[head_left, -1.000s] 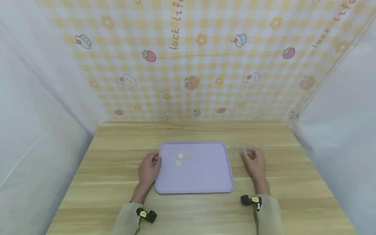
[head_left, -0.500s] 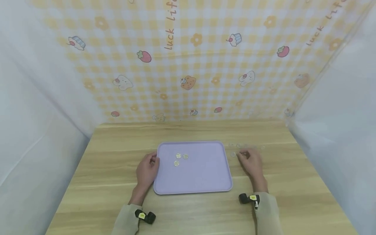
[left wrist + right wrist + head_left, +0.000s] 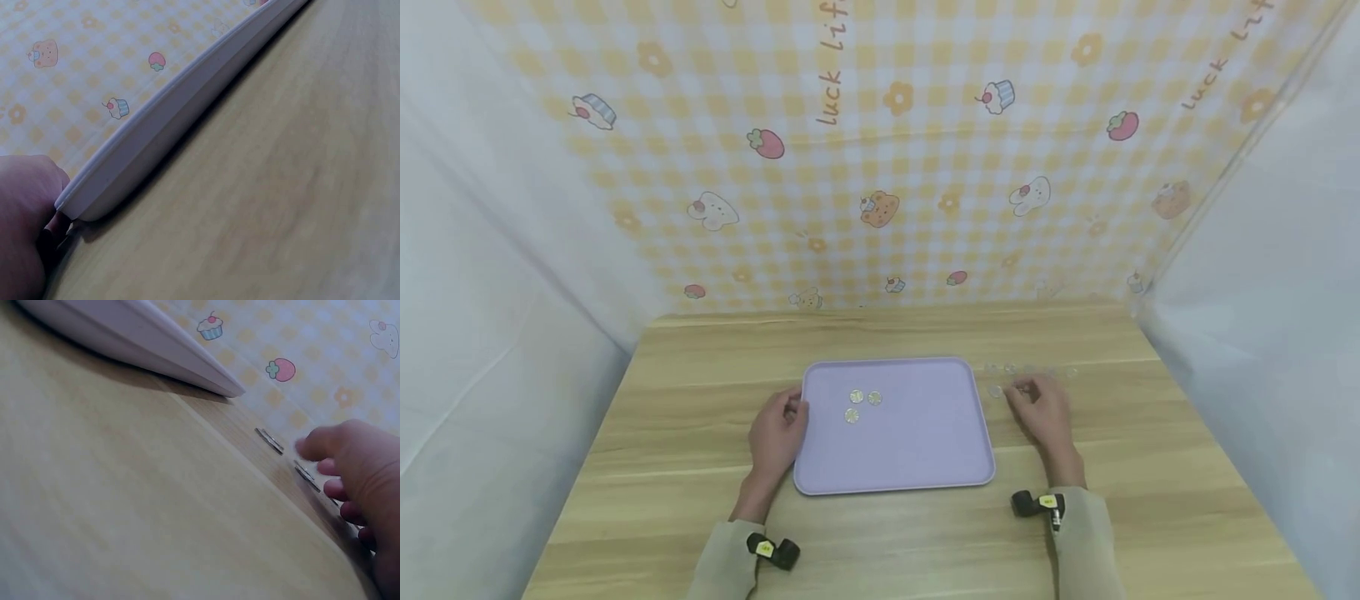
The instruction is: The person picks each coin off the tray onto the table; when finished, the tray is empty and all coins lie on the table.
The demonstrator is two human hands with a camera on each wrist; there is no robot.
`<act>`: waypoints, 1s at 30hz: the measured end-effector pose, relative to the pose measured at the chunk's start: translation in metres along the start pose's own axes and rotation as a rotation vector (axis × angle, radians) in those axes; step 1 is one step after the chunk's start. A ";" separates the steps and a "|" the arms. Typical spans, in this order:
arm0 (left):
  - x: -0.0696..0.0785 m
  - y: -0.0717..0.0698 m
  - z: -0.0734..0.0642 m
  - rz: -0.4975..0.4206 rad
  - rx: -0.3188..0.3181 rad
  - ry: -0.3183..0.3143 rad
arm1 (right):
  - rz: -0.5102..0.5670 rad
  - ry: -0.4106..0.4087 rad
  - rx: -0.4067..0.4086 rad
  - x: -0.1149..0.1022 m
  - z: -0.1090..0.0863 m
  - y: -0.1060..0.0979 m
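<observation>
My left hand (image 3: 778, 433) grips the left rim of a shallow lilac tray (image 3: 917, 442), thumb at the edge; its other fingers are partly hidden. In the left wrist view that hand (image 3: 25, 219) is at the tray's near corner. Three round, pale gold coins (image 3: 852, 415) lie on the tray's left half. To the right of the tray, my right hand (image 3: 1043, 417) hovers low beside several pale coin-like discs (image 3: 996, 392). In the right wrist view, its fingers are loosely bent, thumb apart from the other fingertips, near silvery discs (image 3: 269, 441). I see nothing between them.
Further discs (image 3: 1010, 368) lie in a loose row behind the right hand on the wood-grain table (image 3: 895, 550). A yellow checked cloth (image 3: 955, 167) hangs behind the table, with white cloth on both sides. Each wrist carries a small black camera.
The right hand has drawn slightly back toward me, and more of the discs behind it show. The left hand stays at the tray's rim. The head view has shifted a little.
</observation>
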State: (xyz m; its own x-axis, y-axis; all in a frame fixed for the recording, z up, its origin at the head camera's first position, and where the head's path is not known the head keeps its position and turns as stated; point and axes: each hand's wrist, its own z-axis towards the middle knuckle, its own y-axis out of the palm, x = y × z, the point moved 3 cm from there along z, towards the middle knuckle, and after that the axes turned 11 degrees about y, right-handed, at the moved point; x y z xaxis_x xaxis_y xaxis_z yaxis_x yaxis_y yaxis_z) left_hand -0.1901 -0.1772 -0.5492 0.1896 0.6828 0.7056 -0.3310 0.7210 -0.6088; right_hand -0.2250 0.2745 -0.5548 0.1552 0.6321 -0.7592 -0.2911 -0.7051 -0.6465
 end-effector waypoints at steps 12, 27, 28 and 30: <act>-0.001 0.001 -0.001 0.013 -0.012 -0.011 | 0.169 -0.008 0.042 -0.003 -0.002 -0.002; -0.001 0.000 0.001 0.007 -0.003 0.008 | 0.176 -0.063 0.108 -0.012 -0.007 -0.001; -0.001 0.000 0.001 0.007 -0.002 0.007 | 0.179 -0.065 0.103 -0.014 -0.008 -0.001; -0.001 0.000 0.000 0.009 -0.001 0.006 | 0.175 -0.072 0.087 -0.017 -0.011 0.002</act>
State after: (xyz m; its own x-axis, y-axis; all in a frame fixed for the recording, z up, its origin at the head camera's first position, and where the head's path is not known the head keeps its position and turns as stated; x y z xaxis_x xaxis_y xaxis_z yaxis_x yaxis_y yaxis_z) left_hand -0.1903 -0.1782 -0.5498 0.1922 0.6897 0.6981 -0.3314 0.7152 -0.6153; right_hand -0.2174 0.2588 -0.5441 0.0280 0.5260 -0.8500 -0.3886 -0.7777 -0.4941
